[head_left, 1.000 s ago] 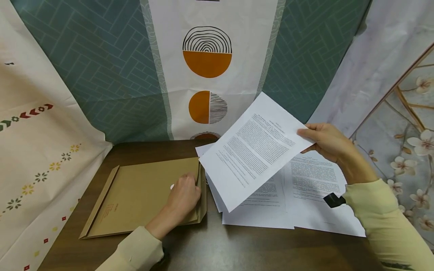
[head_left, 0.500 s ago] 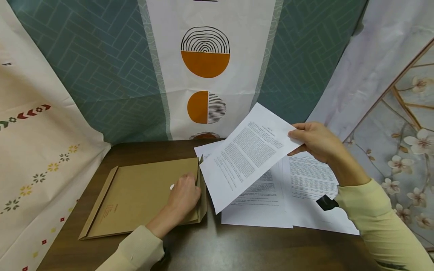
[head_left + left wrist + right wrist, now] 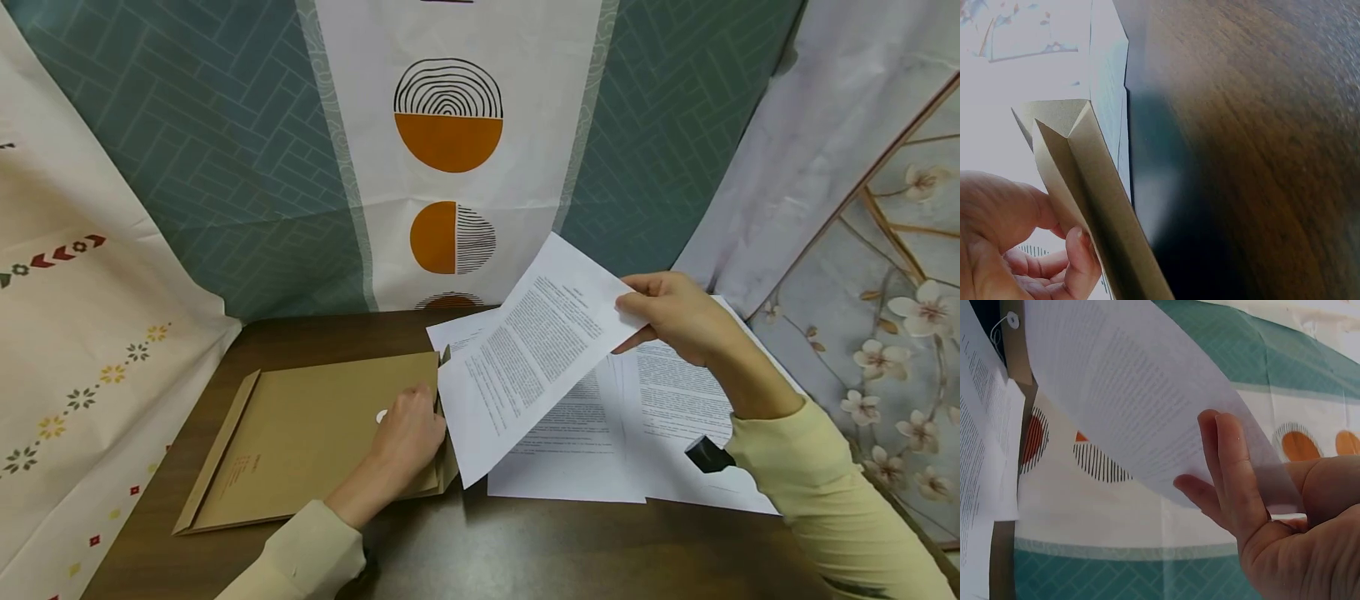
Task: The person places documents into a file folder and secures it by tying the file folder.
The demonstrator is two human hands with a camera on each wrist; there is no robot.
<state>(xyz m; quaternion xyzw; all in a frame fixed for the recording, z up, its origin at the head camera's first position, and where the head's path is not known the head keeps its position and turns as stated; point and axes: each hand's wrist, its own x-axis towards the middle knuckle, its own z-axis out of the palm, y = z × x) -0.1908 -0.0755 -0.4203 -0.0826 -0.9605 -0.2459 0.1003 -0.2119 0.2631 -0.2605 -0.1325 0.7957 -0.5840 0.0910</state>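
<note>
A brown paper document envelope point(image 3: 322, 425) lies on the table at left, its opening toward the right. My left hand point(image 3: 408, 433) pinches the upper layer at that opening; in the left wrist view the thumb and curled fingers hold the folded edge point(image 3: 1060, 178), and the mouth gapes. Between thumb and fingers of my right hand point(image 3: 678, 321) is the top right corner of a printed sheet of paper point(image 3: 532, 350). That sheet hangs tilted above other pages, its lower left edge at the envelope's mouth. Whether it is inside the mouth I cannot tell.
Several printed sheets point(image 3: 566, 475) lie overlapping on the dark wooden table point(image 3: 525, 550), right of the envelope. A white button with string point(image 3: 1013, 320) shows on the envelope in the right wrist view. Patterned cloths point(image 3: 465, 100) hang behind and at both sides.
My right hand has moved left and slightly down, bringing the sheet of paper from over the pages to the envelope's mouth. My left hand stays on the envelope's edge.
</note>
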